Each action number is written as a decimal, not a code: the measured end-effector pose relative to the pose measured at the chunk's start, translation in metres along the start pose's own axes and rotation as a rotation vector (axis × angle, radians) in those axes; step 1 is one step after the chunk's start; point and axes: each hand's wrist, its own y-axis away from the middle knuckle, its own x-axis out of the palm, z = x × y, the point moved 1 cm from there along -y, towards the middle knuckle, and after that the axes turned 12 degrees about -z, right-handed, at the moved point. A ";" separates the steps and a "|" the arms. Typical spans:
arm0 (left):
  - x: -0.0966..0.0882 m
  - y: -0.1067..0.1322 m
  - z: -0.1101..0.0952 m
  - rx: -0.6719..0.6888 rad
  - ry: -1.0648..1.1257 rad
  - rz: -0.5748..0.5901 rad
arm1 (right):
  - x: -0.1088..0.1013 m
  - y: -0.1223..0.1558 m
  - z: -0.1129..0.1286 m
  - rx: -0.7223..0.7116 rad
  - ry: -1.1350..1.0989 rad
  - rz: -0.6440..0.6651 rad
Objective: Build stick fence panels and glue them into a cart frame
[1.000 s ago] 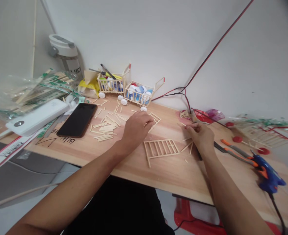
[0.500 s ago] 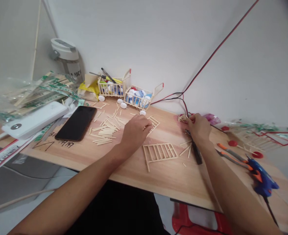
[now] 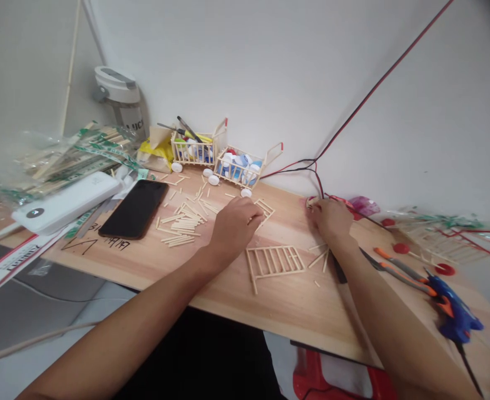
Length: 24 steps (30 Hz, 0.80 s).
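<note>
1. Small stick frame (image 3: 265, 210) lies on the counter (image 3: 228, 294) beside the left hand (image 3: 237, 219), whose fingers curl in; their grip I can't make out.
2. Right hand (image 3: 331, 218) bends near the wall (image 3: 270, 66), its hold hidden.
3. Barred panel (image 3: 276, 260), nearer the edge, looks already joined; loose sticks (image 3: 186, 223) lie unjoined.
4. Two wheeled carts (image 3: 232, 180) behind look complete.

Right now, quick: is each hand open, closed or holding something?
Left hand: closed, fingers curled; whether it holds anything cannot be told.
Right hand: fingers bent; its grip cannot be told.
</note>
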 end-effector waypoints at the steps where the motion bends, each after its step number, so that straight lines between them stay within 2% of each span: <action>1: 0.000 0.000 0.000 0.000 0.002 -0.001 | -0.003 0.000 0.000 0.000 -0.013 -0.001; 7: 0.000 0.000 0.000 -0.002 0.001 0.000 | -0.028 0.006 -0.002 0.001 -0.151 -0.117; 10: 0.000 -0.001 -0.001 -0.011 0.005 0.010 | -0.039 0.020 0.012 -0.042 -0.399 -0.138; 12: 0.000 -0.001 -0.001 -0.009 0.005 0.010 | -0.045 0.034 0.029 -0.073 -0.649 -0.094; 15: -0.001 0.000 -0.002 -0.001 0.004 0.005 | -0.052 0.054 0.059 -0.131 -0.908 0.058; 19: -0.002 0.000 -0.002 0.015 0.003 -0.007 | -0.059 0.067 0.089 -0.184 -0.991 0.177; 24: -0.002 0.000 -0.002 0.003 -0.003 0.006 | -0.057 0.070 0.104 -0.192 -1.007 0.199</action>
